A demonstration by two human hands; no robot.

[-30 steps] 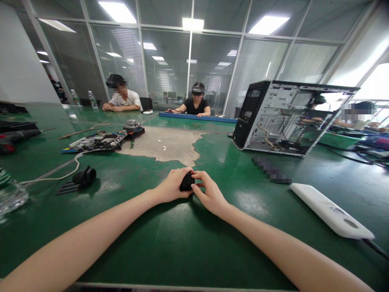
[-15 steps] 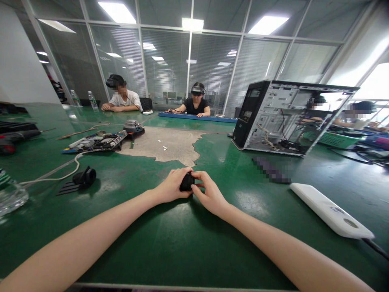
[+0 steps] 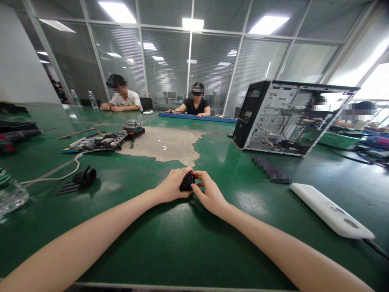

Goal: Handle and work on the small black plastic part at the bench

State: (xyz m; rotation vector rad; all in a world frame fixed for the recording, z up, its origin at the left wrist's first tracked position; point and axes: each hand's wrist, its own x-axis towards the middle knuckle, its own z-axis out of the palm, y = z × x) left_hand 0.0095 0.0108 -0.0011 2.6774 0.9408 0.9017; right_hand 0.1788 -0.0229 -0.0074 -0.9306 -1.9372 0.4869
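A small black block-shaped part [image 3: 186,182] is held between both hands over the green table [image 3: 182,251], near the ragged bare patch. My left hand [image 3: 172,185] wraps round its left side, thumb along the top. From the right, the thumb and fingertips of my right hand [image 3: 210,193] pinch its edge. What kind of part it is cannot be made out, since fingers cover much of it. Off to the left lies a black piece with a round end and flat prongs [image 3: 84,177].
An opened computer case [image 3: 273,117] stands at the right, behind a white power bank-like box [image 3: 331,211] with a cable. A circuit board [image 3: 95,141], a white cord [image 3: 75,164] and a plastic bottle [image 3: 12,194] lie left. Two people sit across the table; others are far right.
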